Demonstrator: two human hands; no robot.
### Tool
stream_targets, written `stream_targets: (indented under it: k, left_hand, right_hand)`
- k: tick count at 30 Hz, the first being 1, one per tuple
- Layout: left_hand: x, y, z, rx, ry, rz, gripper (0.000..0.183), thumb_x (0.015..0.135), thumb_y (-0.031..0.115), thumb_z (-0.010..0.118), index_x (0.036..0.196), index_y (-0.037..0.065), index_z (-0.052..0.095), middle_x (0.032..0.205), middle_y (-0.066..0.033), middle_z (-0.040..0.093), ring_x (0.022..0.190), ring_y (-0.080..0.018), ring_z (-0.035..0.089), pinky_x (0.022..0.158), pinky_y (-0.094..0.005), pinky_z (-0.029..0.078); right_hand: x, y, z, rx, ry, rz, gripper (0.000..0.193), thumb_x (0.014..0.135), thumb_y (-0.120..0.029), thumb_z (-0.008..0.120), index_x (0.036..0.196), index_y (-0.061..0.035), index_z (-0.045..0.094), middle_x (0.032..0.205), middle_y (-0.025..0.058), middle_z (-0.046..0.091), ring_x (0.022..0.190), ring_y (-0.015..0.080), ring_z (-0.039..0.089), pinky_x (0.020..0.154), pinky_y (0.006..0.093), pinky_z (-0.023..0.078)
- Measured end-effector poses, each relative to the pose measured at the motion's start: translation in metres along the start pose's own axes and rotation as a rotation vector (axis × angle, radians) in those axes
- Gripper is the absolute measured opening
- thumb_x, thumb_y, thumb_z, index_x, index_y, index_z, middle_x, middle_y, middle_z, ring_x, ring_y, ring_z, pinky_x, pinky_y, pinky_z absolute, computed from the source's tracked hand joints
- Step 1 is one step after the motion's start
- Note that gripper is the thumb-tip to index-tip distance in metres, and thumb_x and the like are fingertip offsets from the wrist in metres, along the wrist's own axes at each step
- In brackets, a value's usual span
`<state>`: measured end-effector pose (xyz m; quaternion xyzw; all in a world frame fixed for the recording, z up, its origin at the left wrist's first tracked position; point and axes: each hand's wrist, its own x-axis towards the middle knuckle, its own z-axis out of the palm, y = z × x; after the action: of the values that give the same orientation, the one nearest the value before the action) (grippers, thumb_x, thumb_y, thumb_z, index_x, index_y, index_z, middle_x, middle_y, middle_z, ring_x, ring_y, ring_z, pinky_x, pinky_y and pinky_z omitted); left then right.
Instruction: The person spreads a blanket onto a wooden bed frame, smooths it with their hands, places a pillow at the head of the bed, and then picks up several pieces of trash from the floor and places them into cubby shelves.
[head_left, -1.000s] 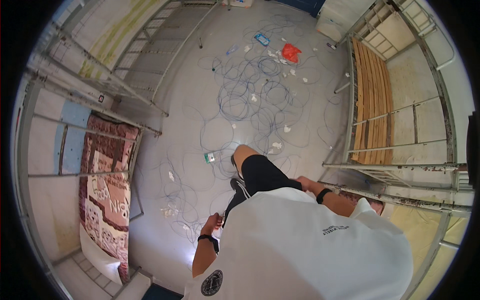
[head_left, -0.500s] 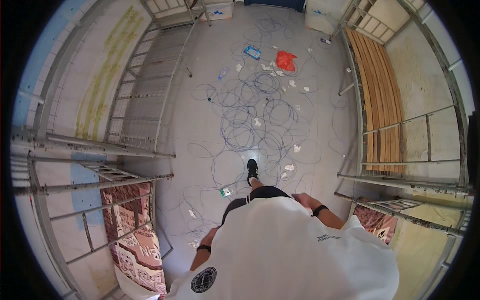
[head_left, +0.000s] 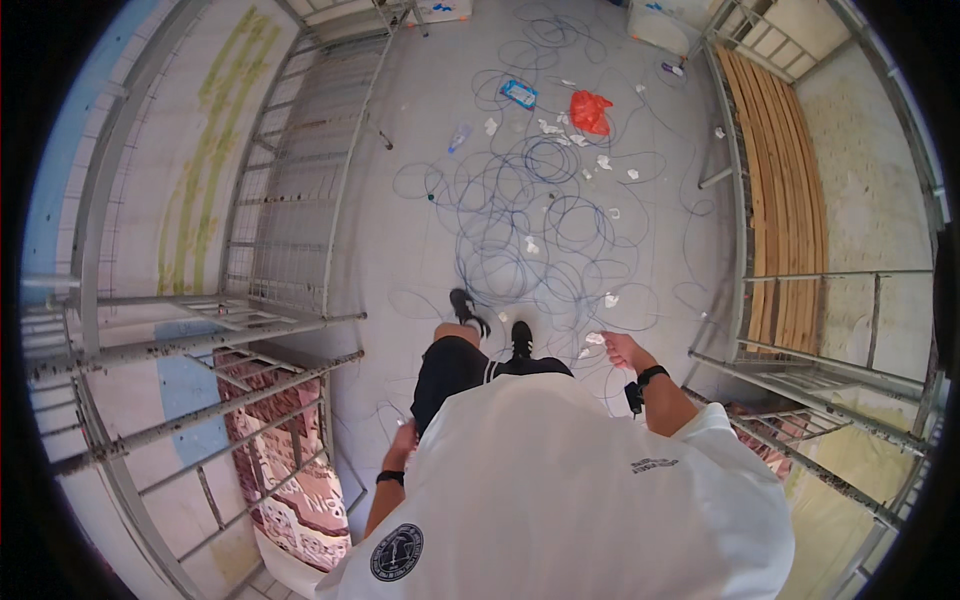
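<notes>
My right hand [head_left: 627,352] is held out over the floor with its fingers loosely apart and nothing visible in them. In the picture its fingertips lie beside a crumpled white tissue [head_left: 596,338], which looks to be on the floor below. My left hand [head_left: 403,440] hangs low beside my dark shorts [head_left: 447,375]; its fingers are too blurred to read. Ahead of my black shoes [head_left: 521,340], thin dark-blue cable [head_left: 492,262] lies in many tangled loops. A small black device [head_left: 634,398] shows at my right wristband [head_left: 653,374].
Metal bunk frames stand along the left [head_left: 345,190] and right [head_left: 740,200]; the right one has wooden slats [head_left: 775,190]. Rusty rails [head_left: 250,335] jut inward. Further ahead lie a red plastic bag [head_left: 590,112], a blue packet [head_left: 519,94], a clear bottle [head_left: 459,137] and scattered tissues [head_left: 550,127].
My left leg has come forward, so both shoes now show. My right hand has swung forward and outward; my left hand has moved back slightly. The green-and-white packet is now out of sight.
</notes>
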<state>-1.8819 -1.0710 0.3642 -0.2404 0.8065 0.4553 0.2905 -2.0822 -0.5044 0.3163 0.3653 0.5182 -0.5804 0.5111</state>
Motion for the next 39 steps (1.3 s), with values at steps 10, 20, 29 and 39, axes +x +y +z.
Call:
stream_targets:
  k: [10,20,29,39]
  left_hand:
    - [0.099,0.001,-0.063,0.096,-0.051,0.074,0.036,0.090,0.034,0.036,0.059,0.017,0.037,0.052,0.0038,0.033,0.041,-0.0109,0.023,0.039,-0.0276,0.020]
    - [0.356,0.159,-0.221,-0.581,-0.528,-0.373,0.037,0.089,0.033,0.034,0.055,0.020,0.030,0.052,0.0062,0.027,0.042,-0.0099,0.018,0.041,-0.0274,0.015]
    - [0.547,0.378,-0.228,-0.030,-0.549,-0.232,0.039,0.091,0.033,0.034,0.056,0.016,0.035,0.049,0.0026,0.034,0.040,-0.0114,0.030,0.040,-0.0281,0.020]
    - [0.687,0.415,-0.180,0.760,-0.468,0.624,0.017,0.090,0.021,0.051,0.083,0.006,0.049,0.064,-0.0180,0.058,0.059,-0.0383,0.058,0.052,-0.0508,0.043]
  right_hand:
    - [0.023,-0.092,0.060,-0.193,0.088,0.187,0.048,0.091,-0.047,0.050,0.057,-0.0221,0.026,0.052,-0.0088,0.019,0.043,0.0086,0.014,0.044,0.0281,0.010]
    - [0.025,-0.238,0.102,-0.130,0.239,-0.223,0.028,0.095,-0.034,0.048,0.089,-0.0125,0.065,0.053,-0.0031,0.034,0.040,0.0093,0.029,0.038,0.0299,0.023]
    - [0.028,-0.294,0.109,0.117,0.565,-0.263,0.044,0.088,-0.044,0.059,0.060,-0.0124,0.048,0.051,-0.0013,0.041,0.043,0.0118,0.038,0.040,0.0296,0.031]
    - [0.139,-0.254,0.041,0.413,0.576,-0.069,0.042,0.089,-0.042,0.059,0.062,-0.0115,0.048,0.049,0.0007,0.042,0.036,0.0171,0.039,0.035,0.0340,0.033]
